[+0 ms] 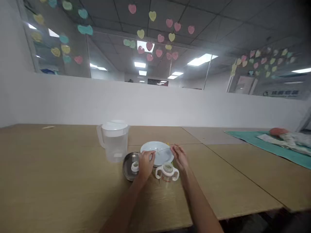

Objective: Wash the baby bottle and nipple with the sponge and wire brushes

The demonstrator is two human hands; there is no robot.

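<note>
Above a white oval basin (159, 159), my left hand (145, 164) and my right hand (179, 156) are both pinched closed. A thin rod (164, 149) stretches between their fingertips; its kind is too fine to make out. In front of the basin, close to my right wrist, stands a clear baby bottle (167, 176) with two white handles and an open neck. Left of my left hand lies a shallow metal tray (128, 169). On it sits a white ring-shaped bottle part (135, 166), partly covered by that hand.
A tall translucent pitcher (116, 142) with a white lid stands behind the tray, to the left. Far right, a green mat (250, 139) carries crumpled cloths (291, 142) and a red item (278, 131). A flat wooden piece (48, 127) lies at the back left.
</note>
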